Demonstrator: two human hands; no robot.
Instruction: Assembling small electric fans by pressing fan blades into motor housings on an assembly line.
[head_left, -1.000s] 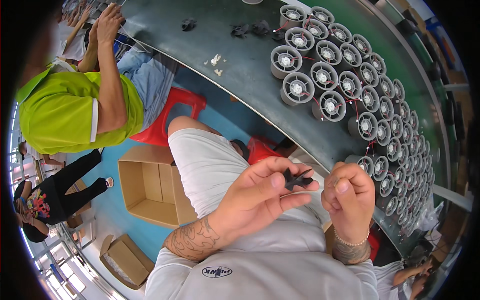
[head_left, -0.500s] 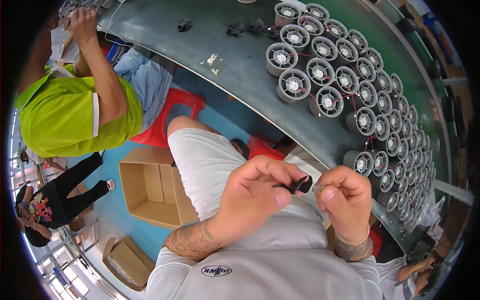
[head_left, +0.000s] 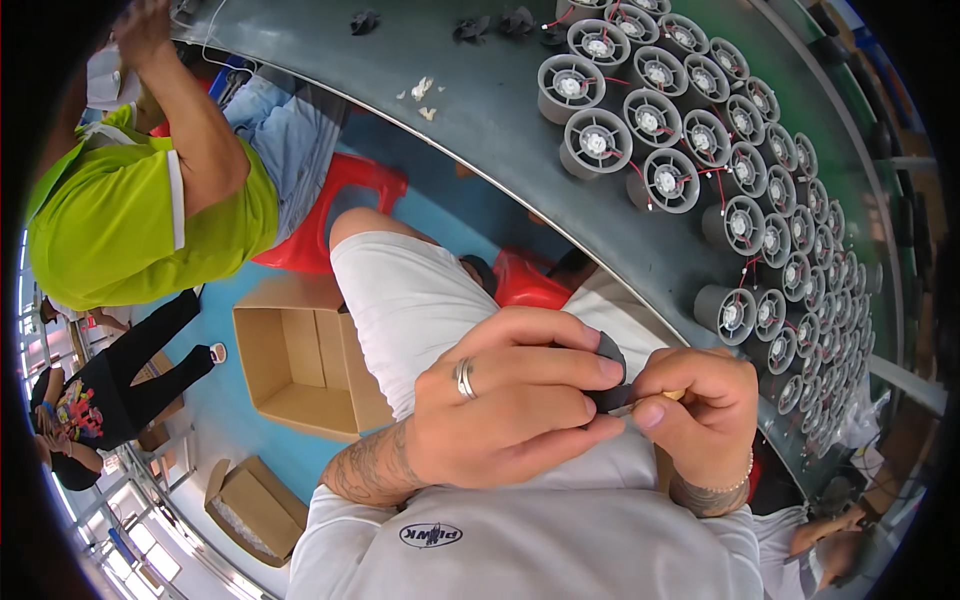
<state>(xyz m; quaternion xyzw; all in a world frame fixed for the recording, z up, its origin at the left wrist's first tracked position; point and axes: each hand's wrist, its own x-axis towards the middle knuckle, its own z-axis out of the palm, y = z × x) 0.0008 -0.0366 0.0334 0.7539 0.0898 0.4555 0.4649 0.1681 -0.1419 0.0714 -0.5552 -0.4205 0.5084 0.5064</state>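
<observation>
In front of my shirt, my left hand [head_left: 505, 395] is closed around a small black fan impeller [head_left: 611, 350], its fingers covering most of it. My right hand [head_left: 700, 405] pinches a small yellowish piece [head_left: 674, 395] between thumb and fingers, right against the impeller's edge. What the piece is, I cannot make out. Several grey round fan housings [head_left: 666, 181] with spoked fronts, white hubs and red wires stand on the bench beyond my right hand.
The dark green bench [head_left: 480, 130] runs diagonally ahead. Loose black bladed parts [head_left: 470, 29] and pale crumbs [head_left: 424, 90] lie on it. An open cardboard box [head_left: 300, 400] stands on the floor at left. A co-worker in a yellow-green shirt [head_left: 150, 220] sits at far left near a red stool [head_left: 355, 185].
My left hand has rolled over, its back now facing up, and its fingers have wrapped round the black impeller. Both hands have come closer together, and the yellowish piece now shows in my right fingers.
</observation>
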